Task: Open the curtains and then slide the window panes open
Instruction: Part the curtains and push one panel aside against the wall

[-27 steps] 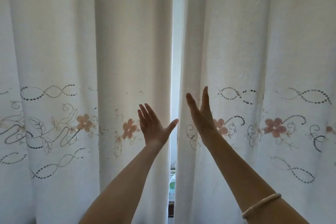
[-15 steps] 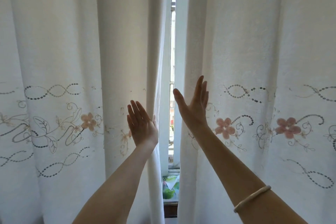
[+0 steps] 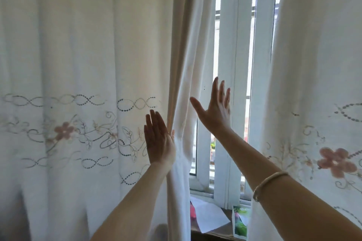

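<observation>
Two white curtains with a flower and bead pattern hang before a window. The left curtain (image 3: 88,64) fills the left half; my left hand (image 3: 158,141) lies flat against its inner edge, fingers straight and pointing up. The right curtain (image 3: 313,84) hangs at the right. My right hand (image 3: 216,109) is raised in the gap between them, fingers spread, holding nothing, in front of the white window frame (image 3: 229,45). Narrow strips of window pane (image 3: 252,45) show through the gap.
Below the gap a wooden sill (image 3: 215,233) carries a white paper sheet (image 3: 209,215) and a green printed packet (image 3: 242,223). A pale bracelet (image 3: 268,182) sits on my right wrist. Curtain fabric hides the rest of the window on both sides.
The gap between the curtains has widened a lot, exposing the window frame. My left hand pushed the left curtain's edge leftward, the right curtain went rightward, and my view shifted left.
</observation>
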Demonstrator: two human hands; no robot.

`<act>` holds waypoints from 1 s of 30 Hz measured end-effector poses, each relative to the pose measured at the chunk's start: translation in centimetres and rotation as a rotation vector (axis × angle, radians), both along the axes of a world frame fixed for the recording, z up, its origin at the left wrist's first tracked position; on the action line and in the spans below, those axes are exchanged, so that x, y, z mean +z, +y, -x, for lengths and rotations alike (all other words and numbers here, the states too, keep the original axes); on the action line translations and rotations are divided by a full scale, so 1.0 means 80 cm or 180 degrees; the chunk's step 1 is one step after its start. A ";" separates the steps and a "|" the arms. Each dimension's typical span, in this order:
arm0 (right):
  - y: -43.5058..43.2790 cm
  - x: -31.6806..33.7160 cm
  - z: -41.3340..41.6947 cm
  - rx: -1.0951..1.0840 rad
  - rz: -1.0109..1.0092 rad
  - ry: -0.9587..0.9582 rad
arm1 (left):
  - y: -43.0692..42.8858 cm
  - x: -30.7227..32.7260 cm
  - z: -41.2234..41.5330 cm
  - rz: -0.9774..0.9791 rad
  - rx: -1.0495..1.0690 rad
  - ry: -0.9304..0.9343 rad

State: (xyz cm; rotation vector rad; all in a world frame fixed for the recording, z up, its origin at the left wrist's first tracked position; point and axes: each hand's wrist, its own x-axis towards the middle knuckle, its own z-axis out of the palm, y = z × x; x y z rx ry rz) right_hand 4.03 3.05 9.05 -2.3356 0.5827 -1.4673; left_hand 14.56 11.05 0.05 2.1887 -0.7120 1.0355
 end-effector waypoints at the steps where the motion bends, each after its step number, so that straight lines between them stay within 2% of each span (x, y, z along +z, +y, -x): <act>1: -0.001 0.005 -0.011 0.0028 -0.0010 0.0054 | 0.007 0.001 -0.002 -0.0025 0.0056 -0.0050; 4: -0.003 0.019 -0.053 0.0176 -0.0040 0.0177 | 0.025 -0.002 -0.017 -0.0076 0.0147 -0.0135; 9: -0.014 0.031 -0.113 0.0508 -0.0084 0.0357 | 0.034 -0.006 -0.046 -0.0067 0.0175 0.0090; 15: -0.024 0.032 -0.182 0.1316 -0.0171 0.0267 | 0.020 -0.005 -0.072 0.0038 0.0567 -0.0199; 22: -0.022 0.045 -0.253 0.2095 -0.0023 0.0349 | 0.001 -0.015 -0.106 0.0395 0.1087 -0.0052; 30: 0.025 0.049 -0.315 0.2779 -0.0010 0.0487 | 0.027 -0.010 -0.152 0.0510 0.1694 0.0123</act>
